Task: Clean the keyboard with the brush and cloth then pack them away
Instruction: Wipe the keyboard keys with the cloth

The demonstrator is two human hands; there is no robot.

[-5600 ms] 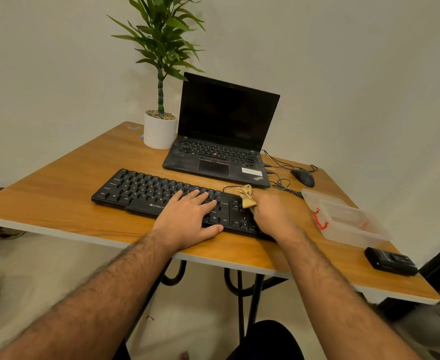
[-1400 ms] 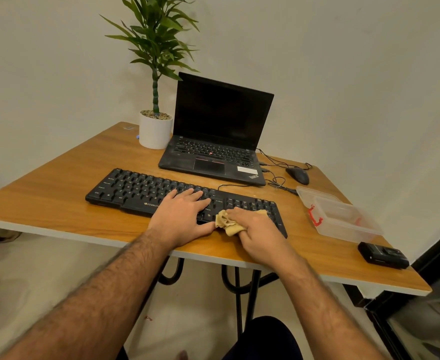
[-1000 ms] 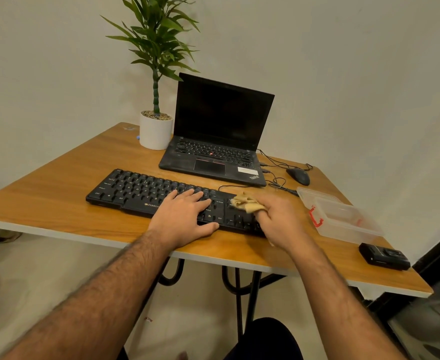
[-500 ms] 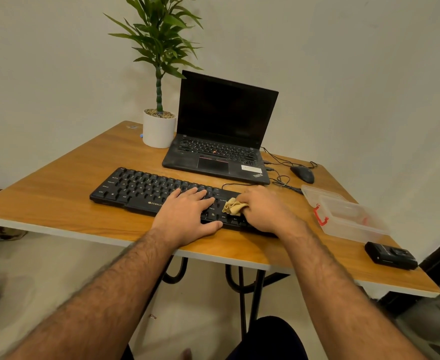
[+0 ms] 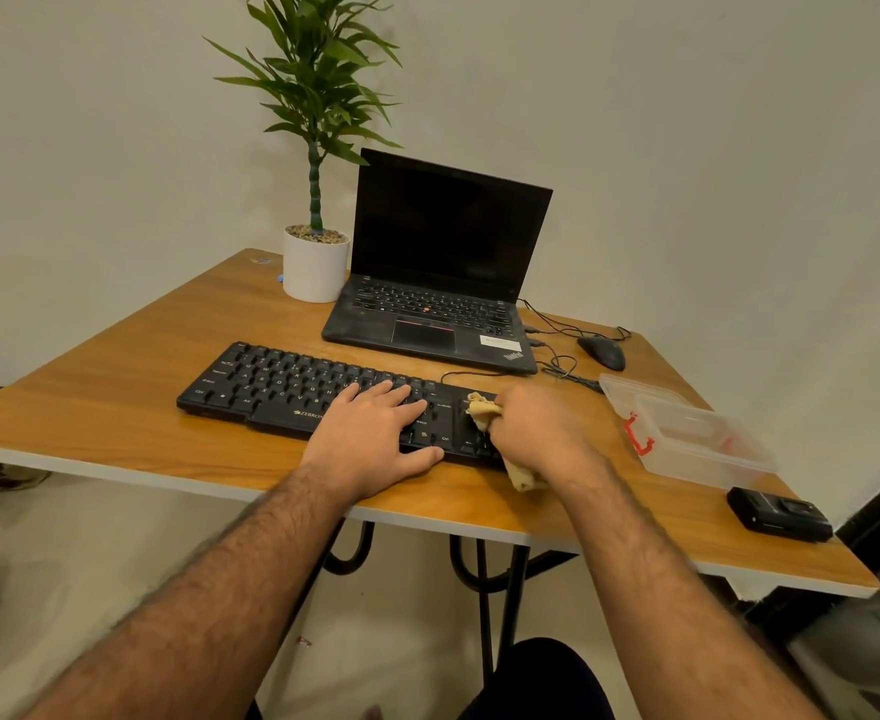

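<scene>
A black keyboard lies along the front of the wooden table. My left hand rests flat on its middle keys, fingers spread. My right hand grips a crumpled tan cloth and presses it on the keyboard's right end, which the hand mostly hides. A tail of the cloth hangs out below the wrist near the table's front edge. No brush is in view.
An open black laptop stands behind the keyboard, a potted plant to its left. A black mouse with cables lies right of the laptop. A clear plastic box with red clips and a small black device sit at the right.
My right hand has been wiping the cloth back and forth over the keyboard's right end, and has just shifted slightly right. My left hand has stayed on the keys.
</scene>
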